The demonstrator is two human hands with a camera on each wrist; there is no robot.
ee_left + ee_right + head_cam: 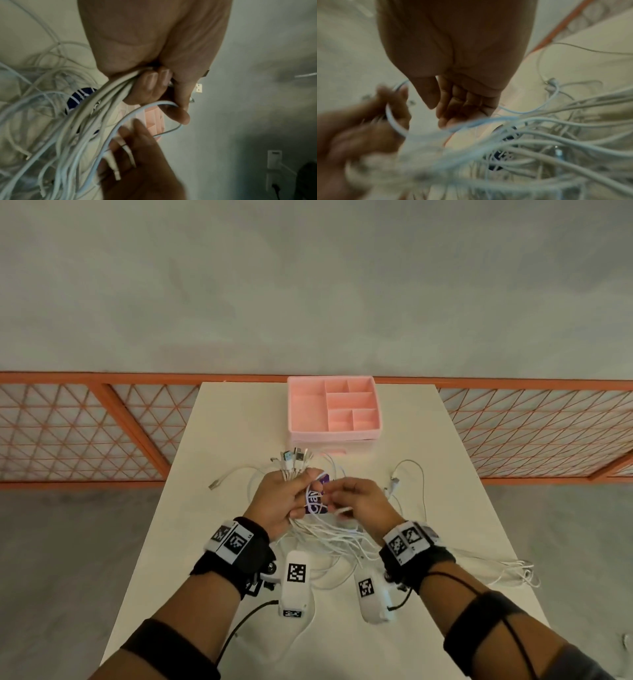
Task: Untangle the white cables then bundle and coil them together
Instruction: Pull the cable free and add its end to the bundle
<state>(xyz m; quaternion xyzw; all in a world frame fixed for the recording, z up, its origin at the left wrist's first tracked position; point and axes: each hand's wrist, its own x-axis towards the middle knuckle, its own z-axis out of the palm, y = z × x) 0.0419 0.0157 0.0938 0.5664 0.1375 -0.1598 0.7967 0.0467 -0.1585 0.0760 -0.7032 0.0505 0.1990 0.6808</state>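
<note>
— Forearms (191, 607) nearest, black bands on both?

— Yes. 2 white wrist cameras (296, 582) strapped below, hanging just over the near part of the table (233, 419).

— Left hand (274, 501)?

— Raised above the middle of the table. Fingers (151, 83) curled tight, clamped round a thick bunch of white cables (325, 534). Plugs (293, 462) fanned out past the knuckles, towards the far side.

— And below the fist?

— Loose strands trailing down to the tabletop, crossing in a heap between the 2 wrists. Not yet coiled.

— Right hand (359, 501)?

— Just beside the left, nearly touching. Fingers (464, 106) half curled, slightly apart. 1 pale loop (393, 121) bending from the left thumb across to those fingertips. Pinched or merely brushed, cannot tell: too blurred in the wrist views.

— Anything between the hands?

— Purple label (317, 503) with white lettering, partly hidden behind the strands. Held or lying on the table, cannot tell.

— More cable elsewhere?

— 1 thin strand (416, 474) arching to the right of the hands, another plug end (215, 483) lying to the left, and a slack bundle (513, 573) near the right edge, well apart from the fist.

— Far end?

— Pink tray (334, 435) with several compartments, standing against the far edge. Orange lattice railing (85, 433) beyond, grey floor (51, 559) on both sides.
</note>
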